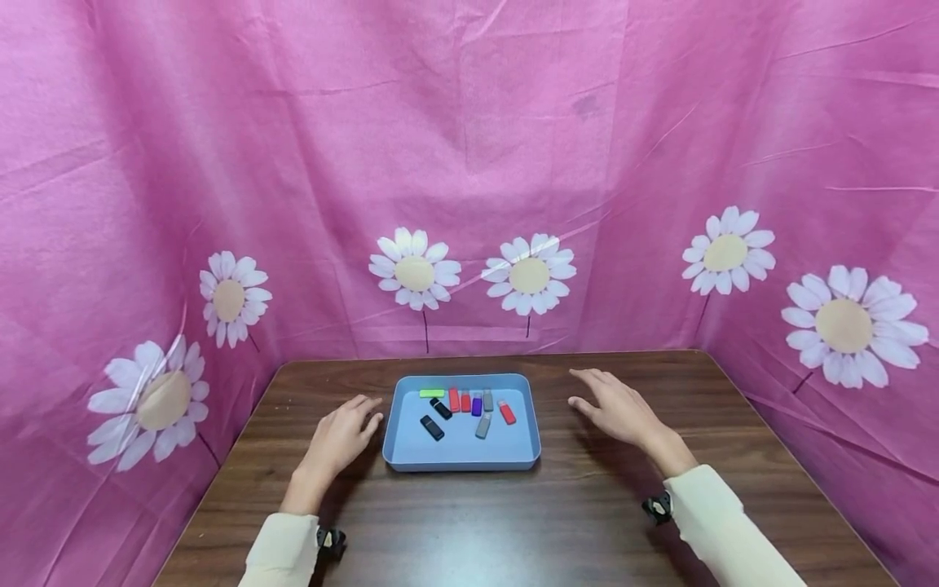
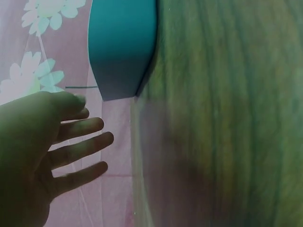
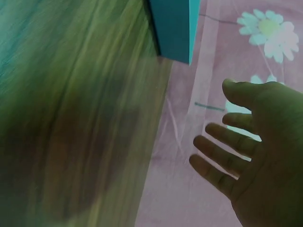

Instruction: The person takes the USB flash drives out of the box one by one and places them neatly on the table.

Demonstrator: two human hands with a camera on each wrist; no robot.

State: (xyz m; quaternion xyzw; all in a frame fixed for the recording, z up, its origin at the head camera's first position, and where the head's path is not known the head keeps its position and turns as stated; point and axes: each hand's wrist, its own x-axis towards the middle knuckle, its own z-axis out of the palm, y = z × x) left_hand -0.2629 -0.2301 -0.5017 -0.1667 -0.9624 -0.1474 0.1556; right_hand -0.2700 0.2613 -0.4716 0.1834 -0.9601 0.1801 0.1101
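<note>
A shallow blue tray (image 1: 462, 456) sits on the wooden table between the two hands. Inside lie several USB flash drives: a lime green one (image 1: 432, 393), black ones (image 1: 432, 427), red ones (image 1: 508, 412), a purple one (image 1: 477, 405) and grey ones (image 1: 482, 426). My left hand (image 1: 341, 434) is just left of the tray, fingers extended and holding nothing; its wrist view shows the tray wall (image 2: 120, 52) beyond the thumb. To the right of the tray, my right hand (image 1: 616, 408) hovers with fingers spread and nothing in its grasp.
The brown table (image 1: 469, 522) runs back to a pink curtain (image 1: 469, 163) printed with white daisies, which also hangs along both sides. Each wrist carries a small black camera mount, one on the left (image 1: 332, 541) and one on the right (image 1: 657, 508).
</note>
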